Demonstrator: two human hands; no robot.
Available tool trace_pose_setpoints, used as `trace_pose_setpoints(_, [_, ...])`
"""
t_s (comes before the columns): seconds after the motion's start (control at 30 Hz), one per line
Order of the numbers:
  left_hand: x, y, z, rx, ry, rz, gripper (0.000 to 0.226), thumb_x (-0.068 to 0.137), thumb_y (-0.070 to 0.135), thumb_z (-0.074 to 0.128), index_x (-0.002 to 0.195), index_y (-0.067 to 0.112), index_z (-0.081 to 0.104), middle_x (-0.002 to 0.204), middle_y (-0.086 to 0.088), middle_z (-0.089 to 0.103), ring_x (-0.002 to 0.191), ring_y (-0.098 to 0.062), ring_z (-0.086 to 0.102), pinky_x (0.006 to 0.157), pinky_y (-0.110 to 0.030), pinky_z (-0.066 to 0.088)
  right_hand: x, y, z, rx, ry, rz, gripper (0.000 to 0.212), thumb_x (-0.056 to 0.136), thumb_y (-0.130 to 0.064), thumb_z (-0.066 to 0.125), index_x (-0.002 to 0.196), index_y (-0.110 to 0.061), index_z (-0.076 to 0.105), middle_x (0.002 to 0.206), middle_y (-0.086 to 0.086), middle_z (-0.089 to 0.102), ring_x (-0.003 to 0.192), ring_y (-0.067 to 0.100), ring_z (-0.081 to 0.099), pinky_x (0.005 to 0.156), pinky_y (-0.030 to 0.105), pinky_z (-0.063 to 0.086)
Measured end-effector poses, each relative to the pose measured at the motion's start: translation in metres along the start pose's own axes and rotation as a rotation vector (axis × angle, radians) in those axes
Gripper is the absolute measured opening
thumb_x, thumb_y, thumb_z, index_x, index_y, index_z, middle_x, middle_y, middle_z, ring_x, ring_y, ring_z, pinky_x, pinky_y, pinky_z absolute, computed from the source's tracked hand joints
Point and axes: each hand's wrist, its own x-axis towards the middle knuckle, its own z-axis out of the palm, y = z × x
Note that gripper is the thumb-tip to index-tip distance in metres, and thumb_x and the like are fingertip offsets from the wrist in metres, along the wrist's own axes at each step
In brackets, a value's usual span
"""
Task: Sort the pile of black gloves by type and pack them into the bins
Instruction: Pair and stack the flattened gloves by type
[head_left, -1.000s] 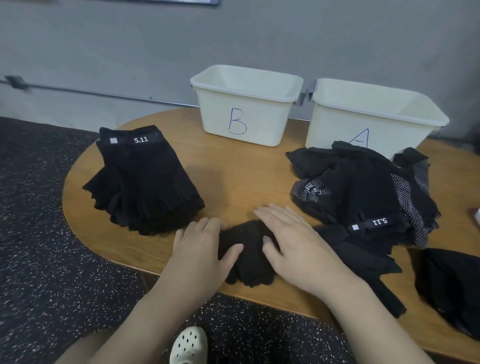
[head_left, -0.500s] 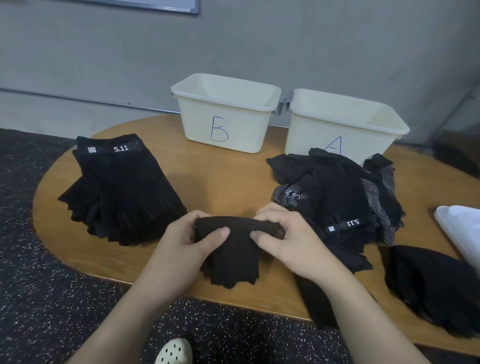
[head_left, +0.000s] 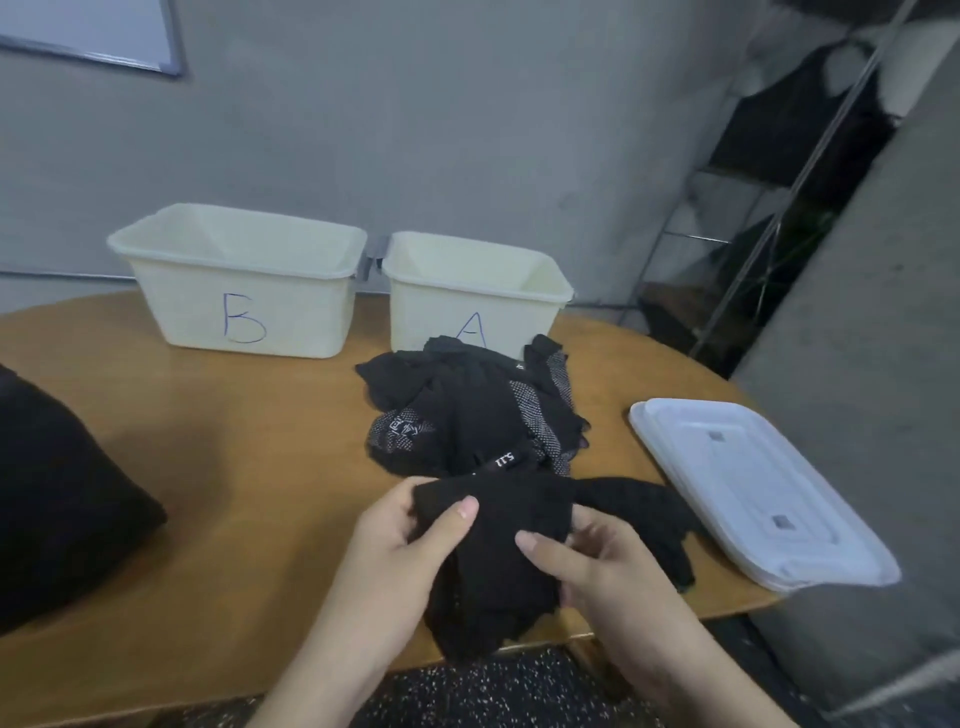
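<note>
Hanging off the table's near edge: 1 black glove (head_left: 493, 571), limp and creased, cuff uppermost, pinched at both top corners. Lying heaped just behind it: a loose pile of black gloves (head_left: 467, 415), some showing white-dotted palms, 1 showing a cuff band with white lettering, touching the front of bin A (head_left: 470, 296). Sitting left of that, side by side: bin B (head_left: 244, 291), cream plastic, blue letter on its front. Resting at far left, partly cut off: a dark stack of gloves (head_left: 57, 499).

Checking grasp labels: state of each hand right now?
Left hand: closed, gripping the black fabric glove at its upper left.
Right hand: closed, gripping the same glove at its right edge.
</note>
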Motion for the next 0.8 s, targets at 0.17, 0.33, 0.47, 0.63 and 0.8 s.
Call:
trace_pose_setpoints(0.17, [0.002,-0.015,0.049,0.019,-0.321,-0.112,0.023,0.085,0.026,0.08,0.109,0.022,0.078,0.112,0.0,0.078,0.108,-0.016,0.073,0.09,-0.031,0.055,-0.032,0.002,-0.047,0.06,0.231,-0.099,0.019,0.091,0.004,0.063,0.106,0.003,0.076,0.104,0.023,0.076,0.094,0.034,0.076,0.08,0.04,0.063])
trace_pose_setpoints(0.33, [0.005,-0.033,0.081,0.226,-0.303,-0.073,0.019,0.097,0.015,0.068,0.112,0.025,0.076,0.104,0.014,0.079,0.105,-0.005,0.073,0.093,-0.027,0.056,-0.044,0.016,-0.079,-0.005,0.346,-0.132,0.018,0.093,0.003,0.064,0.099,-0.004,0.079,0.095,0.018,0.078,0.08,0.023,0.075,0.061,0.023,0.055])
trace_pose_setpoints(0.47, [0.021,-0.041,0.096,0.232,-0.244,-0.059,0.01,0.096,0.021,0.07,0.095,0.016,0.078,0.09,-0.003,0.08,0.092,-0.022,0.077,0.085,-0.045,0.063,-0.039,0.017,-0.093,0.065,0.4,-0.12,0.02,0.095,0.003,0.06,0.105,0.0,0.076,0.096,0.019,0.078,0.081,0.024,0.077,0.06,0.022,0.055])
trace_pose_setpoints(0.63, [0.043,-0.048,0.113,0.204,-0.144,-0.034,0.027,0.094,0.025,0.072,0.091,-0.003,0.071,0.084,-0.025,0.072,0.084,-0.04,0.074,0.067,-0.048,0.065,-0.021,0.017,-0.108,-0.084,0.471,-0.119,0.017,0.098,-0.01,0.063,0.11,-0.011,0.076,0.097,0.01,0.08,0.089,0.025,0.077,0.066,0.025,0.058])
trace_pose_setpoints(0.8, [0.058,-0.05,0.128,0.169,0.018,-0.113,0.015,0.093,0.022,0.074,0.106,0.016,0.073,0.093,0.002,0.078,0.068,-0.022,0.077,0.067,-0.039,0.065,0.0,0.015,-0.118,-0.185,0.586,-0.104,0.011,0.099,-0.017,0.066,0.102,-0.017,0.076,0.089,0.003,0.08,0.083,0.022,0.077,0.065,0.041,0.06])
